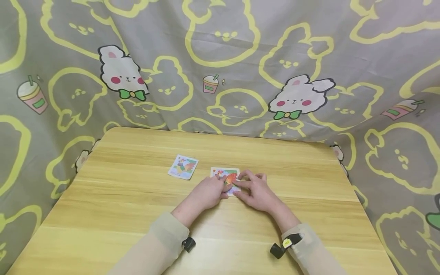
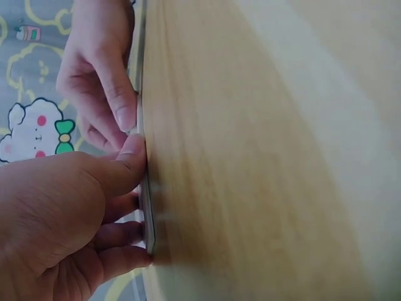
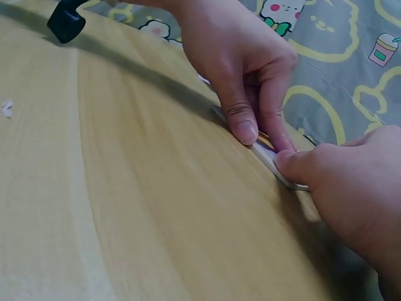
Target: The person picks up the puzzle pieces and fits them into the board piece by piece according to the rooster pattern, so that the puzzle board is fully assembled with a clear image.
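Note:
A small square rooster picture board [image 1: 232, 177] with a pale rim lies flat on the wooden table. My left hand [image 1: 211, 192] covers its left part, with bent fingers on the picture and the thumb at the near edge. My right hand [image 1: 258, 193] grips the board's right side between thumb and fingers. In the right wrist view the two hands meet closely along the board's thin edge [image 3: 270, 164]. Much of the picture is hidden under the fingers. To the left lies a second, paler rooster picture board [image 1: 183, 167], touched by neither hand.
The light wood table [image 1: 137, 214] stands against a grey curtain [image 1: 165, 34] with yellow outlines and white rabbits. A black wrist strap piece [image 1: 277, 250] hangs by the right sleeve, another [image 1: 188, 244] by the left. A small pale mark [image 3: 7, 109] shows in the right wrist view.

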A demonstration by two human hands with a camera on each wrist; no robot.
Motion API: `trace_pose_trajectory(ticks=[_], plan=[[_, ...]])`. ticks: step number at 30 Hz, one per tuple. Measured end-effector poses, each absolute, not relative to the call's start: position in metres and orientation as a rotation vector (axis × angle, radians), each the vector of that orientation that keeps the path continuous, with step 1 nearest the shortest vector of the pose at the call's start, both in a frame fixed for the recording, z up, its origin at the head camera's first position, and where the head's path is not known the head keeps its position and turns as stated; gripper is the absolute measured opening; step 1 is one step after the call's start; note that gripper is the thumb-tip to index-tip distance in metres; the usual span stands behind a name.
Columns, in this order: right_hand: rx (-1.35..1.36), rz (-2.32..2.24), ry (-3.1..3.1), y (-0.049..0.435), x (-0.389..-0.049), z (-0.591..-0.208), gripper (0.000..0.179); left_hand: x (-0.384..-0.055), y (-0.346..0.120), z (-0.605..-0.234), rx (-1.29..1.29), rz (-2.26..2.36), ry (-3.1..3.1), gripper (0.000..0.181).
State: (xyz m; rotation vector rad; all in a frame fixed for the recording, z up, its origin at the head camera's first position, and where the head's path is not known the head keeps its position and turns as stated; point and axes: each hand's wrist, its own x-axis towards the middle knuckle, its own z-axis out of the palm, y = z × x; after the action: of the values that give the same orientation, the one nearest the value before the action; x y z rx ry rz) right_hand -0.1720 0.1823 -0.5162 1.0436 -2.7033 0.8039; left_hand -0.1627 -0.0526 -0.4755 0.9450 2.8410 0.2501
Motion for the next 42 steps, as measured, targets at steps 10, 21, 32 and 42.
trace_pose_trajectory(ticks=[10, 21, 32, 42], plan=[[1.035, 0.638, -2.765, 0.178, -0.173, -0.506, 0.035, -0.162, -0.05, -0.476, 0.959, 0.168, 2.856, 0.043], [1.052, 0.607, -2.785, 0.182, -0.176, -0.504, 0.041, -0.162, -0.057, -0.469, 1.017, 0.1, 2.845, 0.045], [0.958, 0.859, -2.806, 0.184, -0.169, -0.508, 0.034, -0.161, -0.063, -0.476, 1.04, 0.213, 2.842, 0.044], [0.842, 0.955, -2.88, 0.182, -0.173, -0.506, 0.028, -0.166, -0.062, -0.475, 1.037, 0.311, 2.831, 0.042]])
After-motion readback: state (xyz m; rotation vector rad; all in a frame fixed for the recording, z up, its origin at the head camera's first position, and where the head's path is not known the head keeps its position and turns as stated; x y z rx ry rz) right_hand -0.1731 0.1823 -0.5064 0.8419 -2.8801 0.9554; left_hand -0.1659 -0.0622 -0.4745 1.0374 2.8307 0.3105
